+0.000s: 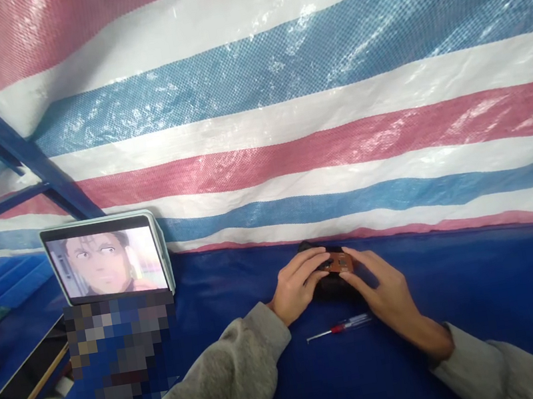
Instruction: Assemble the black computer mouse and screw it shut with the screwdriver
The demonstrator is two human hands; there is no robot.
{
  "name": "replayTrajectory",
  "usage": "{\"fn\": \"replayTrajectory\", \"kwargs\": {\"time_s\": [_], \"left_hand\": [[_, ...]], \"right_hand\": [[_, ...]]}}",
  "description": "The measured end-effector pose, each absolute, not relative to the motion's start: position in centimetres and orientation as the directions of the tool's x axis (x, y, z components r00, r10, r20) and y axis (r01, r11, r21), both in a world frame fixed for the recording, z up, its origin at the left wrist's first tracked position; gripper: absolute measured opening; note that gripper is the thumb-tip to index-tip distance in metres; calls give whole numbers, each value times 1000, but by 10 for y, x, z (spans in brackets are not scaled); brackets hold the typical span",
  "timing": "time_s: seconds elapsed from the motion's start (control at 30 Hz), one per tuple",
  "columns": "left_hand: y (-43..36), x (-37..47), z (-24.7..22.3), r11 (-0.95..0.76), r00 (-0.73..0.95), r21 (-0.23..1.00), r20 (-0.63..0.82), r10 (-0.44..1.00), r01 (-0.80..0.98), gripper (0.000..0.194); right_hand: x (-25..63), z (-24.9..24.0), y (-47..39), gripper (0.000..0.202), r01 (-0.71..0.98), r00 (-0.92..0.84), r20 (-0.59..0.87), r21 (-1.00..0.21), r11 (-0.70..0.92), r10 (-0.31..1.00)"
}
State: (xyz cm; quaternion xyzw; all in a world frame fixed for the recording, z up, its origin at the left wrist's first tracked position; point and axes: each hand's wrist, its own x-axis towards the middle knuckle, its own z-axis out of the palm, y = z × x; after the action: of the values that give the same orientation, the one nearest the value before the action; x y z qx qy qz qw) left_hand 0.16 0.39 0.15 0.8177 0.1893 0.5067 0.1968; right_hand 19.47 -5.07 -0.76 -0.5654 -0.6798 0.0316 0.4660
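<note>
Between my two hands is a small brown circuit board (341, 262) with dark parts on it. My left hand (298, 285) has its fingers closed on the board's left end, near a small black part. My right hand (384, 285) pinches the right end between thumb and fingers. Beneath and behind the board lies a black object (331, 289), mostly covered by my hands, whose kind I cannot make out. A screwdriver (340, 327) with a clear and red handle rests on the blue surface just below my hands, its tip toward the left.
A tablet (107, 262) stands upright at the left, playing a cartoon. A phone (27, 369) lies left of it, near a blue compartment tray (11, 284). A blurred-out patch covers the surface below the tablet. Striped plastic sheeting (279, 89) hangs behind the blue tabletop (489, 299).
</note>
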Motion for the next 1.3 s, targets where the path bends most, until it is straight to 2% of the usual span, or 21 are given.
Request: {"fn": "replayTrajectory", "kwargs": {"time_s": [0.3,0.57,0.7,0.77,0.83,0.97,1.3], "left_hand": [[3,1,2,-816,407,566,722,560,120,28],[5,2,0,-804,454,580,686,569,131,38],[5,2,1,-799,413,573,692,592,184,35],[5,2,1,-788,385,580,692,610,207,36],[4,2,1,-774,372,594,683,629,218,36],[4,2,1,-768,366,601,679,637,222,37],[4,2,-1,-786,372,575,695,615,226,35]], "right_hand": [[196,-4,-52,21,707,21,608,-571,419,794],[196,4,-52,41,683,34,541,-626,376,840],[196,1,-53,26,658,79,506,-674,336,859],[195,-1,-54,36,647,110,504,-690,323,857],[195,-3,-54,46,654,113,511,-684,324,852],[195,-4,-54,39,672,89,539,-653,349,838],[195,-3,-56,40,708,39,598,-582,401,800]]}}
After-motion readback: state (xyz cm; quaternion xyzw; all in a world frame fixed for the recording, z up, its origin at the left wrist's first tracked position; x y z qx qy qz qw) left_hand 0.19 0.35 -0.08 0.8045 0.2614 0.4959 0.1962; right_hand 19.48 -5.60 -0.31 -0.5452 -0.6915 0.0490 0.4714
